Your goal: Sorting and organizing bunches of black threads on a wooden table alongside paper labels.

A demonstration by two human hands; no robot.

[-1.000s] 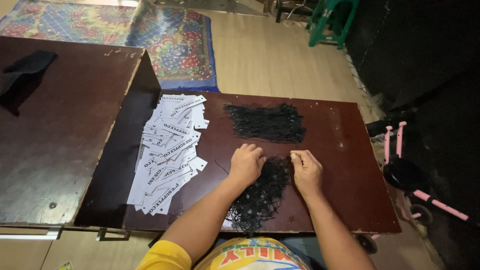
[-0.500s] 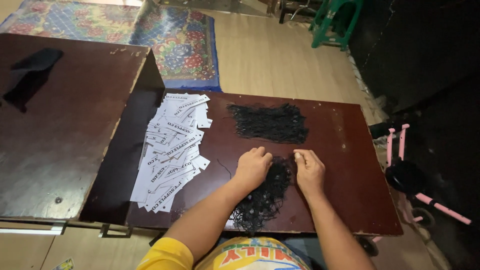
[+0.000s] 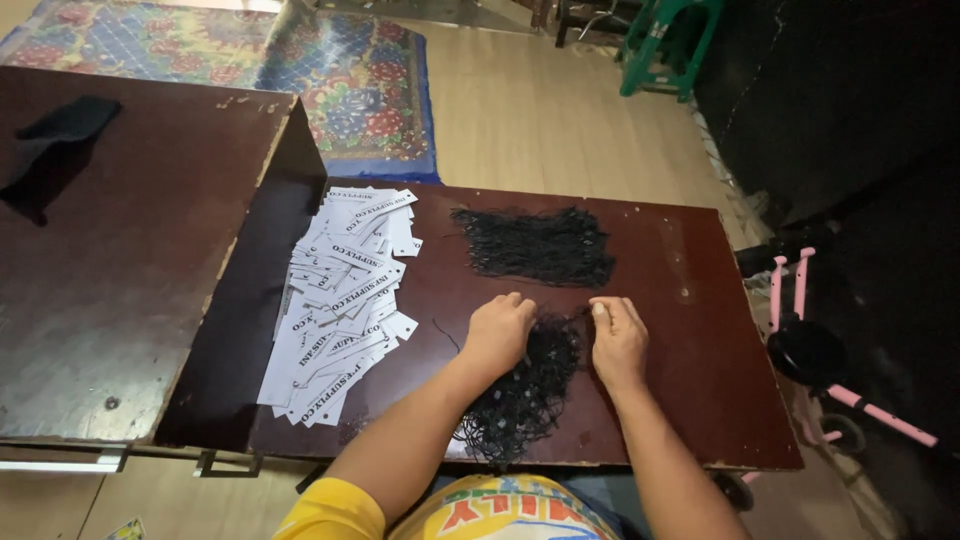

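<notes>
Both hands, left hand (image 3: 497, 335) and right hand (image 3: 619, 338), pinching tangled black strings (image 3: 520, 395); risk: knots tightening, dragging strings off worktop (image 3: 690, 330) edge.

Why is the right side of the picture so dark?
In the head view, light falls on the wooden floor and the white tags, while the far right lies in deep shadow; the black string pile between the left hand and right hand shows little detail.

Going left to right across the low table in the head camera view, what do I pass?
Spread of white paper tags → left hand → tangled black strings under the hands → right hand → bare table edge.
</notes>
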